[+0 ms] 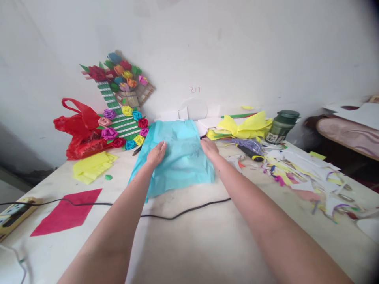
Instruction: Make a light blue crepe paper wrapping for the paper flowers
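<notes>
A light blue sheet, thin and wrinkled like crepe paper or cloth, lies on the table in front of me. My left hand rests on its left part, with the fingers stretched out and close together. At the sheet's right edge is my right hand, its fingers reaching forward and touching the border. Neither hand visibly grips anything. White card pieces stick out behind the far edge of the sheet.
Paper flowers on a green-and-white stand and a red plastic bag stand back left. Yellow sheets, a green bottle, a yellow-black tool and paper scraps lie right. A black cord crosses toward a power strip past red paper.
</notes>
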A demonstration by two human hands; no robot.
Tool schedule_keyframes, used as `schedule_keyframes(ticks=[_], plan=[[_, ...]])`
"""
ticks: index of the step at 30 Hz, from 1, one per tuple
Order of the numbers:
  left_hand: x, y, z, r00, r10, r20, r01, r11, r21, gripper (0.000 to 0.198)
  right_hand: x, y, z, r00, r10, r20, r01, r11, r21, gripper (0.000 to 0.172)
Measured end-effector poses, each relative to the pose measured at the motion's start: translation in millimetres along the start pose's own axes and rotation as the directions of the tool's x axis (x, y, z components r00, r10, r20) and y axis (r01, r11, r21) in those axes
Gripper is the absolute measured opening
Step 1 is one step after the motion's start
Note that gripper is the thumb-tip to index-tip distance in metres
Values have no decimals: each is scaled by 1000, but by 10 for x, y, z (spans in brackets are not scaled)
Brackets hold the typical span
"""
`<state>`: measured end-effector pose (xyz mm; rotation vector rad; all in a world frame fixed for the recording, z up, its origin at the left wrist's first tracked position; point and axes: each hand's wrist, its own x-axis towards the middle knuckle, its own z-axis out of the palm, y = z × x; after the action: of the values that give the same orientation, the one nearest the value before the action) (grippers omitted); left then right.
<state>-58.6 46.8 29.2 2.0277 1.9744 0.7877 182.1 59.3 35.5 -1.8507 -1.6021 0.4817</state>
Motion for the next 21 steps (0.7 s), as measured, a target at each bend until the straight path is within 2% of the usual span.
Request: schedule_keyframes(ticks=[5,8,10,12,15,18,21], plan=[[174,-73,-7,995,-104,5,104,994,-27,56,212,8,61,1000,23,-8,-21,975,219,35],[265,-97,5,990,-140,3,140,989,-45,56,281,-4,118,997,72,2,-65,886,460,37],[319,-99,10,988,-151,13,151,988,-42,57,316,-23,128,995,97,-9,-75,829,555,40],[366,-99,8,984,-180,7,180,984,-13,58,354,-45,112,993,115,-24,-81,818,570,38],[406,-117,-16,954,-276,-114,286,955,80,59,417,-71,71,995,90,-47,-54,860,508,46],[404,-171,-61,894,-387,-226,421,899,125,66,477,-73,66,997,-45,-59,67,892,447,52],[381,-256,-109,831,-513,-217,541,835,96,78,513,-45,114,991,-127,-48,136,907,398,41]])
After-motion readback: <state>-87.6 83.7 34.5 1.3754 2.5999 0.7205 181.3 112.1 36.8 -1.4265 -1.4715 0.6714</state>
